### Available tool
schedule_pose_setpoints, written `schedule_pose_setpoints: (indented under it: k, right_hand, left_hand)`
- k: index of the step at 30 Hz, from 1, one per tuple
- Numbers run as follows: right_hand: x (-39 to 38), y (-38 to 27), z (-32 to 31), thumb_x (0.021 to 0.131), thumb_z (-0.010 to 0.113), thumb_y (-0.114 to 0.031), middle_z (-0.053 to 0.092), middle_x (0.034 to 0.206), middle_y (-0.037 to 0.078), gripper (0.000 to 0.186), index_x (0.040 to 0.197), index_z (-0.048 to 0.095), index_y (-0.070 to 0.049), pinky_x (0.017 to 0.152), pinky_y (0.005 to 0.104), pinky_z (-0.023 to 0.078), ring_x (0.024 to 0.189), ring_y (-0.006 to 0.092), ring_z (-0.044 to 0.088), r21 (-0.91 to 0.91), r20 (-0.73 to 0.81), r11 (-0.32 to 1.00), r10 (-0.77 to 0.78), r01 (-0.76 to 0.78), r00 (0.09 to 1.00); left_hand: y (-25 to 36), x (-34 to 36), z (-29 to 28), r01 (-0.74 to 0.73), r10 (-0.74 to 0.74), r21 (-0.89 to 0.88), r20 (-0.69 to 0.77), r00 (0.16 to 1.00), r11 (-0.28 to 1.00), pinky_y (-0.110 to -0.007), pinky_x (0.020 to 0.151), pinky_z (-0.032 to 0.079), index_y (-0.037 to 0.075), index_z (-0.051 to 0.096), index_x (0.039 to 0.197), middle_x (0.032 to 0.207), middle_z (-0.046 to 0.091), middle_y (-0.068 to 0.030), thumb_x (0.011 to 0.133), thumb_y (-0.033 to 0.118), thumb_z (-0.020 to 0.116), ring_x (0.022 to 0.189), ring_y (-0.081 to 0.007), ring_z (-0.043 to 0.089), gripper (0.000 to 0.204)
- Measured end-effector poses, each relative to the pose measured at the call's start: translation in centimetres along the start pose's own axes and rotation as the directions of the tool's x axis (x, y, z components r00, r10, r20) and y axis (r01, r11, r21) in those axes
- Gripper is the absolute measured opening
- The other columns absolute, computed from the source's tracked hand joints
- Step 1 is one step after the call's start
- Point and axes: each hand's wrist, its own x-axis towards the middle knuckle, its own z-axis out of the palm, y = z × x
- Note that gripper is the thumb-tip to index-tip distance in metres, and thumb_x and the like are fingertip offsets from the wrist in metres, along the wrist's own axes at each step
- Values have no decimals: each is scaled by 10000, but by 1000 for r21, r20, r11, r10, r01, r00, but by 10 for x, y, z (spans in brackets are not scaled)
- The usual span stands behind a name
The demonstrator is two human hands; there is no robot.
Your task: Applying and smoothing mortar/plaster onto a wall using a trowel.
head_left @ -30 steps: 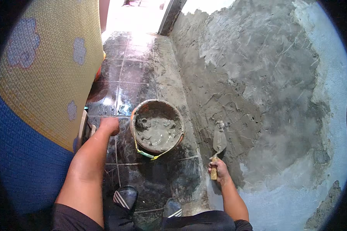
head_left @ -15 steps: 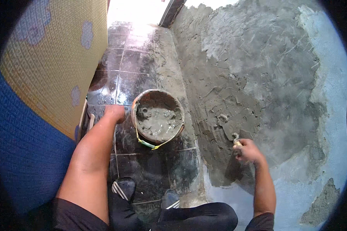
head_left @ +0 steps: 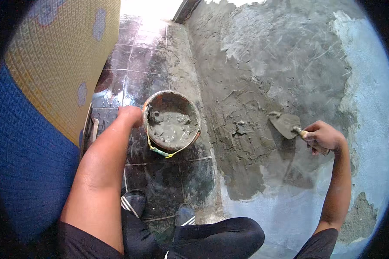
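My right hand (head_left: 326, 137) is closed around the handle of a pointed trowel (head_left: 285, 124). The trowel's blade is held in front of the plastered wall (head_left: 298, 56), with a dab of mortar at its tip. Wet, rough mortar (head_left: 242, 129) covers the wall's lower part, left of the blade. My left hand (head_left: 130, 116) is beside the left rim of a round bucket (head_left: 172, 94), its fingers turned down and hidden from view. Grey wet mortar (head_left: 175, 129) lies inside the bucket, and its wire handle (head_left: 160, 152) with a pale grip hangs on the near side.
Dark tiles (head_left: 160, 177) make up the floor, smeared with cement along the wall's foot. A blue and yellow patterned mat (head_left: 65, 73) stands upright at the left. My sandalled feet (head_left: 134, 203) are near the bucket. Light blue paint (head_left: 268, 216) shows around the plaster.
My right hand has moved the trowel to the right and up, off the low wet patch. The view has shifted slightly, and my left hand is now closer to the bucket's rim.
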Motion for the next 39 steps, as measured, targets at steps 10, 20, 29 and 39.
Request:
schedule_pose_setpoints:
  k: [10, 20, 29, 39]
  right_hand:
    - [110, 65, 241, 876, 715, -376, 684, 1037, 231, 517, 1164, 633, 46, 855, 432, 512, 945, 329, 663, -43, -344, 930, -356, 364, 869]
    - [225, 97, 316, 865, 699, -330, 674, 1019, 274, 392, 1054, 649, 10, 854, 509, 502, 1001, 454, 639, 33, -345, 954, -270, 299, 899]
    - [177, 86, 205, 881, 695, -305, 698, 1008, 260, 399, 1093, 674, 33, 839, 465, 517, 970, 410, 675, 27, -380, 984, -152, 175, 912]
    - [56, 47, 93, 917, 671, -280, 628, 774, 110, 365, 1109, 637, 28, 666, 373, 492, 705, 214, 608, 35, -713, 949, -195, 312, 674]
  left_hand:
    - [-27, 0, 14, 60, -56, 63, -70, 996, 996, -490, 980, 452, 159, 731, 1140, 1226, 692, -88, 765, 175, 701, 1171, -280, 640, 377]
    - [-47, 9, 27, 92, -94, 155, 8, 996, 984, -456, 936, 506, 141, 748, 1103, 1221, 693, -102, 744, 149, 684, 1147, -274, 655, 365]
    - [-21, 8, 10, 59, -61, 104, 16, 998, 993, -453, 941, 509, 109, 744, 1095, 1212, 694, -111, 761, 139, 679, 1144, -289, 653, 342]
    - [-24, -9, 10, 14, -5, 71, -118, 993, 997, -473, 936, 507, 111, 743, 1081, 1193, 696, -132, 804, 161, 595, 1117, -309, 664, 317]
